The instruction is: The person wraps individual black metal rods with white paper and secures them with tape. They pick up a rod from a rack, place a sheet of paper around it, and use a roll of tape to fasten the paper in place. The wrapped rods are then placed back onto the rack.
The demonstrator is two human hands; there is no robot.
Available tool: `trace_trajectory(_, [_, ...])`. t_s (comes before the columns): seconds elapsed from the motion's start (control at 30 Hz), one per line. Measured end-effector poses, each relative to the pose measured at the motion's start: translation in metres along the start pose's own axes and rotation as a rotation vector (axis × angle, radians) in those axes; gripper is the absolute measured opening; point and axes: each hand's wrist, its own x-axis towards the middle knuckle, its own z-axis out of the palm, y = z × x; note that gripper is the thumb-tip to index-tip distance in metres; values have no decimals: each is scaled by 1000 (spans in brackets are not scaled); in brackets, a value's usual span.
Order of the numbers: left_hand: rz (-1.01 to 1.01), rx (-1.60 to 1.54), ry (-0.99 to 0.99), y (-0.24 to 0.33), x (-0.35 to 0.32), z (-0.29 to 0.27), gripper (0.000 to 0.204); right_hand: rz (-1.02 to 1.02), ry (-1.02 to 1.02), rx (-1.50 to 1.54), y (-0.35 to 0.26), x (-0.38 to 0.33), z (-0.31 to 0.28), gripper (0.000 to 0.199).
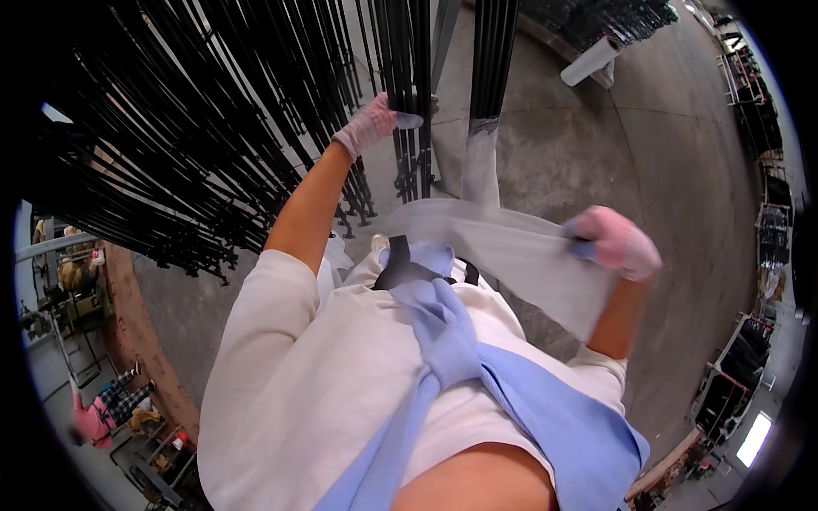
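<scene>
My left hand (385,121), in a pink and white glove with grey-blue fingers, is wrapped round a bundle of slim black rods (412,162) that hang upright in front of me. To the right, my right hand (615,244), gloved alike and somewhat blurred by motion, is closed on a strip of clear plastic film (532,262). The film stretches slack from that hand across my front toward the lower ends of the rods. Beside the held bundle hangs a second bundle of black rods (492,60), its lower part covered in plastic wrap (481,166).
Many more black rods (179,128) hang in dense rows at the left. A white roll (591,61) lies at the upper right on the concrete floor (673,170). Loaded racks (733,375) line the right side. Another person (102,417) is far off at the lower left.
</scene>
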Motion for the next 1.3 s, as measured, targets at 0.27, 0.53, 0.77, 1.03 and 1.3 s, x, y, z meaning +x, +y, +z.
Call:
trace_trajectory(0.27, [-103,-267,101,-49,19,-62,34,-141,-39,466,26,-36,2,17])
trace_trajectory(0.53, [-55,-341,47,-67,12,-46,29,210,113,-4,27,107,71,13])
trace_trajectory(0.77, [-13,-312,82,-61,-7,-45,31,52,136,272,10,129,57,9])
trace_trajectory(1.03, [55,-280,127,-60,-22,-34,35,-133,114,200,12,137,48,8])
trace_trajectory(1.3, [391,133,236,-47,-59,12,39,-135,70,-12,5,153,29,10])
